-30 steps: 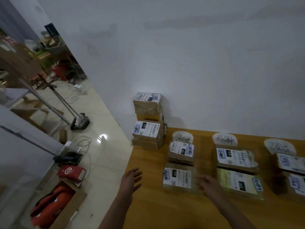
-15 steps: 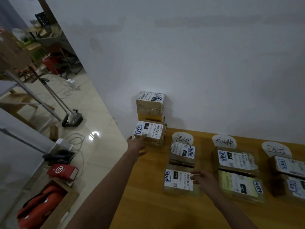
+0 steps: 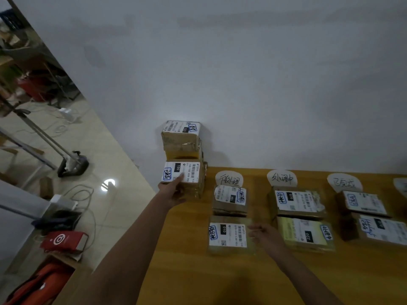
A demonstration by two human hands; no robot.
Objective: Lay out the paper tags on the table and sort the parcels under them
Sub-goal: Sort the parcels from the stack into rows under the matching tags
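A wooden table [image 3: 198, 271] carries three round paper tags [image 3: 229, 179] [image 3: 282, 178] [image 3: 344, 183] along the wall, each with two brown parcels below it. At the table's far left corner stands a pile of unsorted parcels [image 3: 181, 137]. My left hand [image 3: 172, 190] grips the front parcel of that pile, the one labelled 150 [image 3: 187, 172], thumb on its label. My right hand [image 3: 263, 235] rests open by the right edge of the near parcel labelled 010 [image 3: 228, 235] under the left tag.
Left of the table the tiled floor holds cables, a stand base [image 3: 72, 165], a red bag [image 3: 65, 241] and a cardboard box with orange contents [image 3: 37, 285]. A white wall backs the table. A fourth tag [image 3: 402, 186] shows at the right edge.
My left hand reached forward from the table's near left edge to the corner pile and closed on the 150 parcel. My right hand stayed by the 010 parcel.
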